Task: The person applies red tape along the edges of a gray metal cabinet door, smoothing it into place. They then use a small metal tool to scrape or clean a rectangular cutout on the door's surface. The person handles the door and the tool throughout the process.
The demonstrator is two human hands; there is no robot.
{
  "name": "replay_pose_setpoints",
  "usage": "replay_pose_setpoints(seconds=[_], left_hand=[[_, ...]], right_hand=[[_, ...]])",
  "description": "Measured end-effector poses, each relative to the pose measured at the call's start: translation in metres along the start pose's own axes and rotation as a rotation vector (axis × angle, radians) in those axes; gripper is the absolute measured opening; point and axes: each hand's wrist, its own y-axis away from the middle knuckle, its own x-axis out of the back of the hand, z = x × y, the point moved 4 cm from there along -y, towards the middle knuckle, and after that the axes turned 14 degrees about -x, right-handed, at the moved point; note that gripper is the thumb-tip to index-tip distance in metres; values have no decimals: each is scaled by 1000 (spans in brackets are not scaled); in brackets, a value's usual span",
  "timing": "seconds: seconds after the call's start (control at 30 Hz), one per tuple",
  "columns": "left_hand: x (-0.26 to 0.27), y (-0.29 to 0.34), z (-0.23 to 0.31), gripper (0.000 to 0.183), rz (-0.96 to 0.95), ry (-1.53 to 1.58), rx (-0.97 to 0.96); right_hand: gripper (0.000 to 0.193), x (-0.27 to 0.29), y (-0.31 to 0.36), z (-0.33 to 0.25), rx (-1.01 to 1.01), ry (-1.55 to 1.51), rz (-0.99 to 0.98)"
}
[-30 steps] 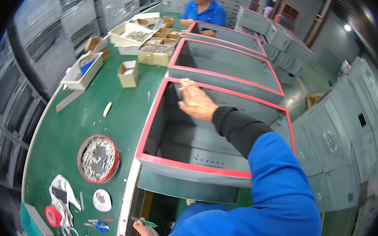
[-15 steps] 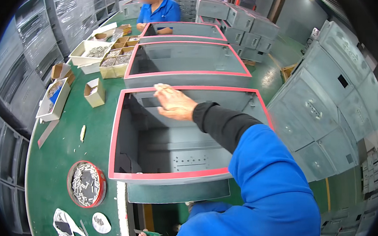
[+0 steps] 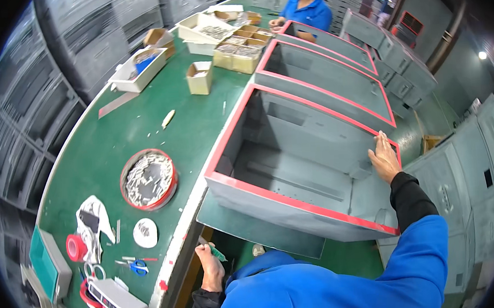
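My right hand lies with outstretched fingers along the right-hand rim of the nearest grey metal box, holding nothing. This open-topped box has a red strip around its rim and stands at a slant beside the green workbench. Low in the view, close to the bench edge, my left hand is closed around a thin tool with a green part and a narrow grey tip. Most of that tool is hidden by my fingers.
Two more red-rimmed boxes stand behind, with a co-worker past them. On the bench are a round red-rimmed tub of small white pieces, parts trays, scissors and red tape. Grey cabinets line the right.
My right hand has moved from the far left rim of the nearest box to its right rim. The view has turned left, showing more bench. My left hand still holds the green tool.
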Motion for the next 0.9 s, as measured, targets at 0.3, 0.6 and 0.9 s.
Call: replay_pose_setpoints(seconds=[0.3, 0.6, 0.9], left_hand=[[39, 36, 16, 8, 223, 42, 39], [120, 98, 20, 22, 572, 4, 34], [203, 1, 67, 36, 662, -30, -176]], right_hand=[[62, -7, -72, -204, 430, -208, 19], [53, -48, -149, -295, 476, -940, -204], [51, 117, 54, -297, 840, -733, 28]])
